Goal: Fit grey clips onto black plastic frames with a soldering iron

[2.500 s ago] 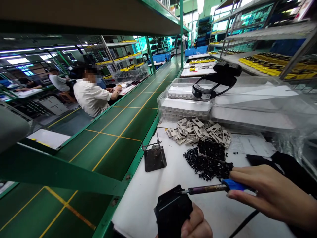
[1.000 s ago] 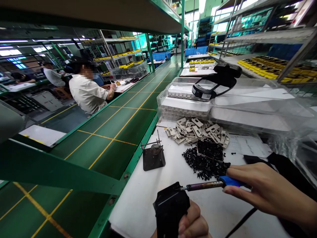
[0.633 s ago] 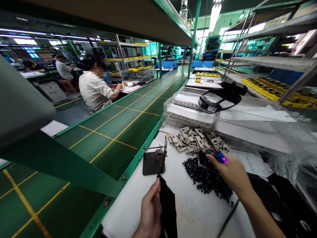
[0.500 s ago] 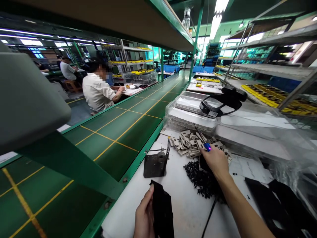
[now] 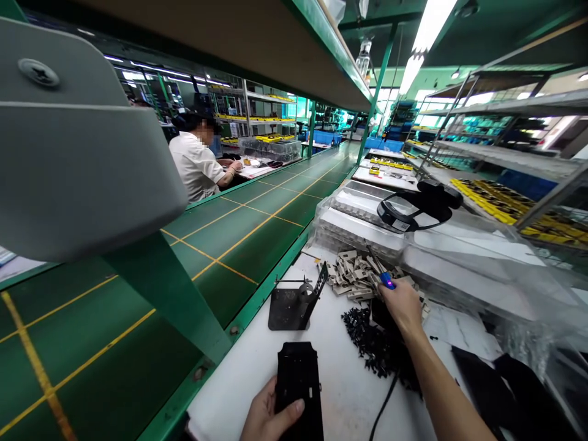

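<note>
Near the 6 o'clock edge of the view, the left hand (image 5: 271, 416) is seen above the white desk (image 5: 342, 392). A flat black plastic part (image 5: 298, 386) is pinched by this hand, with the thumb pressed on its upper face and the other fingers hidden beneath it.

Toward 1 o'clock, the right hand (image 5: 402, 308) is closed around the blue grip of a soldering iron (image 5: 387, 280), and the thin shaft is pointed away toward 11 o'clock. Directly below this hand, a heap of small black plastic pieces (image 5: 372, 346) is spread on the desk, and a black cable (image 5: 383, 404) is lying beside it. A pile of beige connector parts (image 5: 356, 275) is placed just beyond the hand.

At 11 o'clock, a metal iron stand (image 5: 294, 309) is standing near the desk edge. Farther on, clear plastic trays (image 5: 361, 229) are stacked, and a black headband magnifier (image 5: 413, 208) is resting on them. At 10 o'clock, a person in a white shirt (image 5: 195, 165) is seated across a green conveyor belt (image 5: 239, 245).
</note>
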